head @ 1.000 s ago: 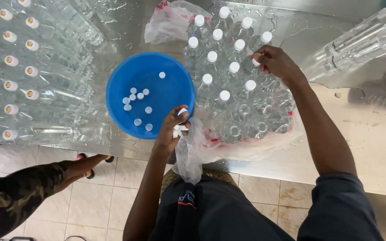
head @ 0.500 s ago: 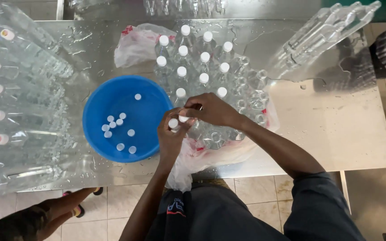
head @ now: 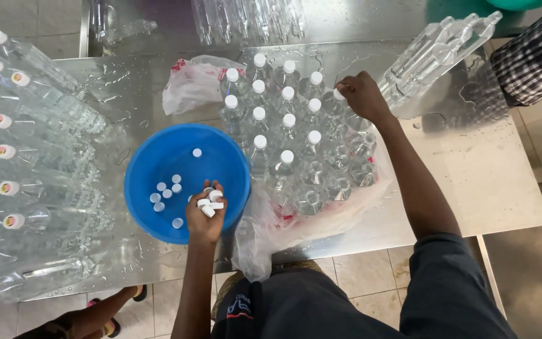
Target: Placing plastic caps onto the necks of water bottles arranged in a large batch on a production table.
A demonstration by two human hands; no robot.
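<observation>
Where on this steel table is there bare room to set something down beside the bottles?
The widest bare patch of the steel table lies right of the right hand's forearm, out to the table's right edge. A smaller wet patch sits behind the blue basin, left of the crumpled bag. It is crowded around the upright bottles and the shrink-wrapped packs on the left.

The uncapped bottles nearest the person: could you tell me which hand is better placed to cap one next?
Probably the left hand: it holds white caps over the blue basin; the right hand is on a far bottle.
</observation>
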